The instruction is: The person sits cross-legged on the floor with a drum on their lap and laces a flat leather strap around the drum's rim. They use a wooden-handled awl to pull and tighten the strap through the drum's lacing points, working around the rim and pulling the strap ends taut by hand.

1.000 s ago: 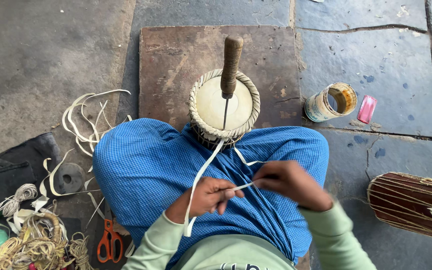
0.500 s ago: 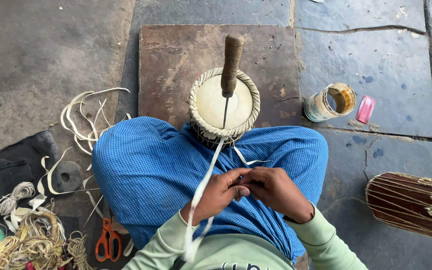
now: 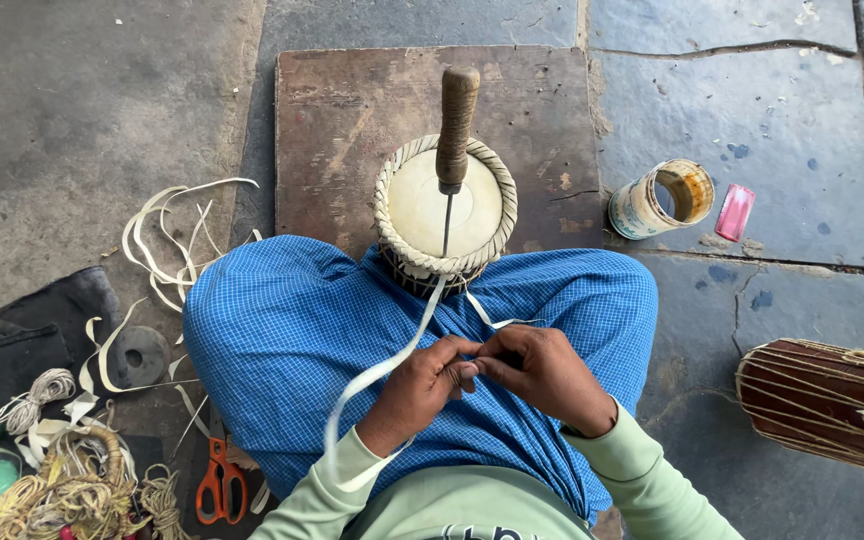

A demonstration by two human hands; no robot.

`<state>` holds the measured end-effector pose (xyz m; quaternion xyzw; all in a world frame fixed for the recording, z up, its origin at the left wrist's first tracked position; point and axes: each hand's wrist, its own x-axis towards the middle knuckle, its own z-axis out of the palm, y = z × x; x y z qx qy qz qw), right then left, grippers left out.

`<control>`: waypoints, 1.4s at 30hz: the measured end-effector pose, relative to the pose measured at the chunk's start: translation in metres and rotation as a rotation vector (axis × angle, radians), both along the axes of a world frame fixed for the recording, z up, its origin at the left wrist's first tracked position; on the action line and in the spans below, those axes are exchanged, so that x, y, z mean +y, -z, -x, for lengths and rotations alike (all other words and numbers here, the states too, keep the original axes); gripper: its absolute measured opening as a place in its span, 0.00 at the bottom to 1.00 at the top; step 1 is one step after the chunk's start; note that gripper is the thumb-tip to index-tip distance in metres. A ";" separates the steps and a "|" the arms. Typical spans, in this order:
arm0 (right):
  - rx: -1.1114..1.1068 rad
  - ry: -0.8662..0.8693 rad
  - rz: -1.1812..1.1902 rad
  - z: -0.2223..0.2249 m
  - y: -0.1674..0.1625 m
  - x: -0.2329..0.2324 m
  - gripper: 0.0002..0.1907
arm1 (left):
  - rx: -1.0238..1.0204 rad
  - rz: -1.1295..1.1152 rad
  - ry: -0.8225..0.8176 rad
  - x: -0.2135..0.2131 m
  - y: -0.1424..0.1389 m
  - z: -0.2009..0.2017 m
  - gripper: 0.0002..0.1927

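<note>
A small drum with a pale skin and a braided rim stands between my knees, which are covered by blue checked cloth. An awl with a wooden handle sticks upright in the drumhead. A pale flat strap runs from the drum's rim down to my hands. My left hand and my right hand meet over my lap, fingertips pinched together on the strap. The strap's loose end trails down over my left sleeve.
A wooden board lies under the drum. A tin can and a pink object sit at the right; a second drum lies at the right edge. Loose straps, cord, orange-handled scissors and a dark bag are at the left.
One second ago my hands were apart with the strap stretched between them. They have come together at the middle of my lap and now pinch the strap at one spot.
</note>
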<state>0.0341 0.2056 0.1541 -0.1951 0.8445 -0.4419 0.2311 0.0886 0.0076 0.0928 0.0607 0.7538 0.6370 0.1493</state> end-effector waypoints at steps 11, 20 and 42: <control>0.028 0.091 0.065 -0.004 0.009 0.003 0.08 | 0.072 -0.119 -0.458 -0.023 0.046 0.024 0.08; -0.184 0.102 0.068 -0.015 0.020 0.001 0.10 | 0.066 0.071 -0.526 -0.016 0.042 0.034 0.08; -0.222 0.101 0.056 -0.018 0.021 0.000 0.11 | 0.273 0.182 -0.483 -0.014 0.040 0.033 0.06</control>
